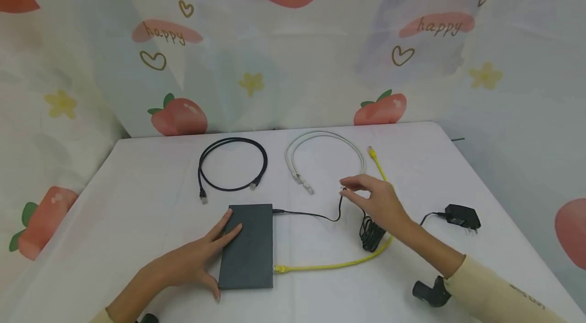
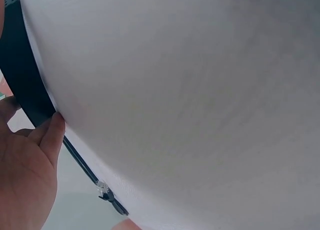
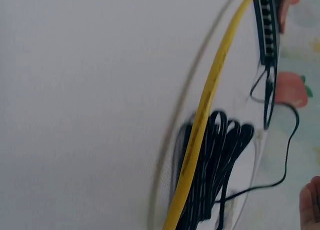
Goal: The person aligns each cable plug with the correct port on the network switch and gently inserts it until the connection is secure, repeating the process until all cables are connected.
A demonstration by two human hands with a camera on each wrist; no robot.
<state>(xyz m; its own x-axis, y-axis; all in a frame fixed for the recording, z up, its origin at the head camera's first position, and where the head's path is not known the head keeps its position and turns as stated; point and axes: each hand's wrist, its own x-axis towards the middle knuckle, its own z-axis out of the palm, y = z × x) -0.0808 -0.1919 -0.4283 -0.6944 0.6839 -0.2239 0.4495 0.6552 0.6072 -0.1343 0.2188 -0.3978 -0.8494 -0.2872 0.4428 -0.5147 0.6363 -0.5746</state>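
Observation:
A dark grey network switch (image 1: 249, 246) lies flat on the table, its row of ports (image 3: 267, 24) showing in the right wrist view. My left hand (image 1: 194, 259) rests on its left side, two spread fingers on the top and the thumb at the near left corner. A thin black power cord (image 1: 306, 213) runs from the switch's far right side to a tied black bundle (image 1: 372, 234). Over a raised bend of that cord is my right hand (image 1: 377, 201), thumb and index fingertips apart. A yellow network cable (image 1: 329, 266) has one plug at the switch's near right side.
Behind the switch lie a coiled black network cable (image 1: 233, 189) and a coiled white one (image 1: 320, 133). The power adapter (image 1: 462, 216) sits at the right with its prongs toward me. A black wrist-worn device (image 1: 432, 292) is by the right sleeve.

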